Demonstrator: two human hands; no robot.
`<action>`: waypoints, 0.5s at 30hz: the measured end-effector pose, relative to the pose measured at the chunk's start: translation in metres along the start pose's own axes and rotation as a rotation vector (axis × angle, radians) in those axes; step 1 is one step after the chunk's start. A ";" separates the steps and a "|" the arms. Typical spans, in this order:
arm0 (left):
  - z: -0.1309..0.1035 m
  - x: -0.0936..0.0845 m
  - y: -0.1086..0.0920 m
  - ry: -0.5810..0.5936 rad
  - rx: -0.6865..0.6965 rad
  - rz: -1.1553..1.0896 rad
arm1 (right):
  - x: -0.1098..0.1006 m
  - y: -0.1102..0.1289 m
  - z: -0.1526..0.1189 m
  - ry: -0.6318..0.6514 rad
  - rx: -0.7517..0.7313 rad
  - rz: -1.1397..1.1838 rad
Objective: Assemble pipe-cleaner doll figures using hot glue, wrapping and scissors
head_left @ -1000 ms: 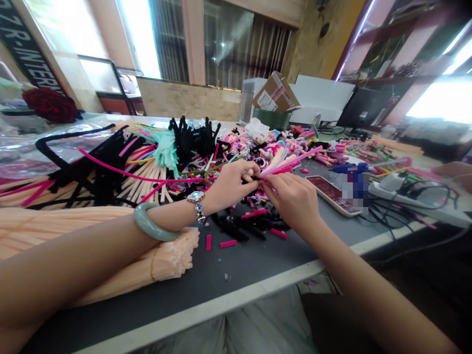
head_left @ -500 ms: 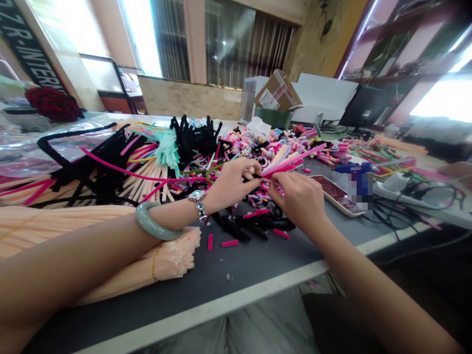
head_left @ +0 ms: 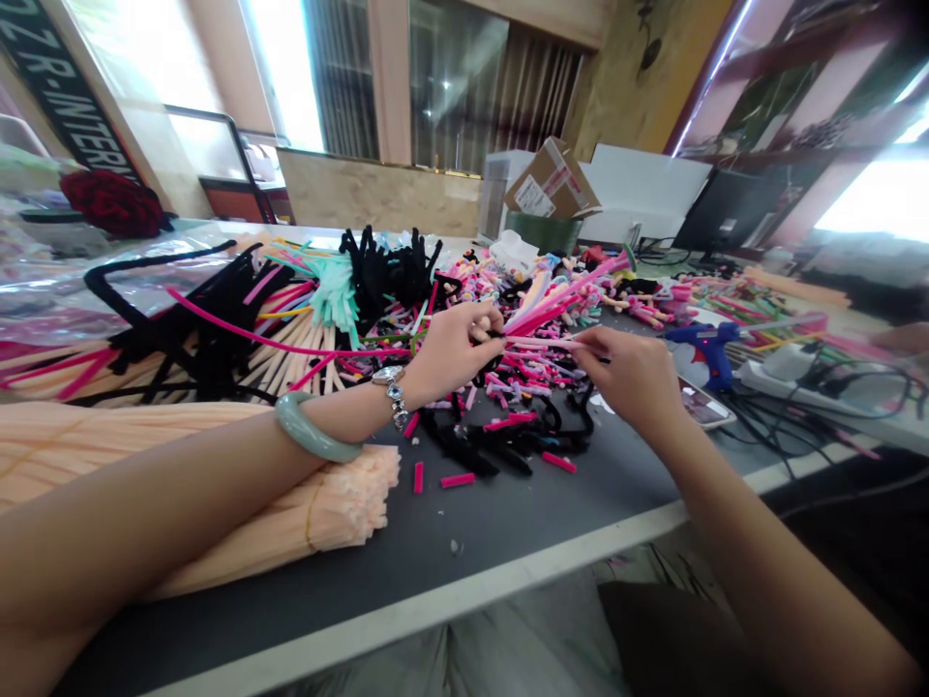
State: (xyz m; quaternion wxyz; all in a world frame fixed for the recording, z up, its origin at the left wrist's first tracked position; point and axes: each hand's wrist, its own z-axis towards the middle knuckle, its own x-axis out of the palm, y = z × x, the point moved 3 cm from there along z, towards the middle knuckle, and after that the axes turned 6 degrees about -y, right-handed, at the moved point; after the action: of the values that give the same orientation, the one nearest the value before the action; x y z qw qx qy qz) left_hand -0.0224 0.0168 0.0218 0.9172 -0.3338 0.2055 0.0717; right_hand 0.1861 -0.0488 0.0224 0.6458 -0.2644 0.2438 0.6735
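Observation:
My left hand [head_left: 450,348], with a green bangle and a jewelled watch on its wrist, is closed on a small pipe-cleaner piece [head_left: 480,330] with beige and black parts, mostly hidden by the fingers. From there a light pink pipe cleaner [head_left: 541,343] runs sideways to my right hand [head_left: 630,373], whose thumb and fingers pinch its far end. Behind the hands a fan of pink and lilac pipe cleaners [head_left: 558,295] sticks up. Below them lie black fuzzy stems [head_left: 464,447] and cut bright pink pieces [head_left: 457,480].
A beige pipe-cleaner bundle [head_left: 355,499] lies under my left forearm. Black stems [head_left: 199,310] and a mint bundle [head_left: 335,290] are at left. A blue glue gun [head_left: 711,350] stands at right beside a phone [head_left: 704,404], a power strip [head_left: 791,378] and cables. A cardboard box [head_left: 555,179] is behind.
My right hand has moved right, away from the left hand, drawing the light pink pipe cleaner out straight between them. My left hand has stayed nearly in place.

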 end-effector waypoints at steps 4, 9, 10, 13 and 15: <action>0.001 -0.002 0.001 -0.010 -0.028 0.011 | 0.002 -0.021 0.004 0.048 0.052 0.025; 0.003 -0.004 0.003 -0.026 -0.021 0.056 | 0.002 -0.042 0.006 0.130 0.129 -0.077; 0.003 -0.004 0.003 -0.029 -0.020 0.063 | 0.002 -0.045 0.006 0.153 0.132 -0.096; 0.004 -0.004 0.003 -0.040 -0.023 0.069 | 0.005 -0.052 0.006 0.239 0.137 -0.130; 0.004 -0.004 0.003 -0.042 -0.022 0.062 | 0.007 -0.055 0.006 0.291 0.128 -0.121</action>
State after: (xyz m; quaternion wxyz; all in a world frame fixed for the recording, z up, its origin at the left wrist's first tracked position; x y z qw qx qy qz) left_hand -0.0254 0.0218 0.0241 0.9150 -0.3356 0.1955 0.1095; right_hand 0.2409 -0.0366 0.0228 0.6584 -0.3317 0.3607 0.5714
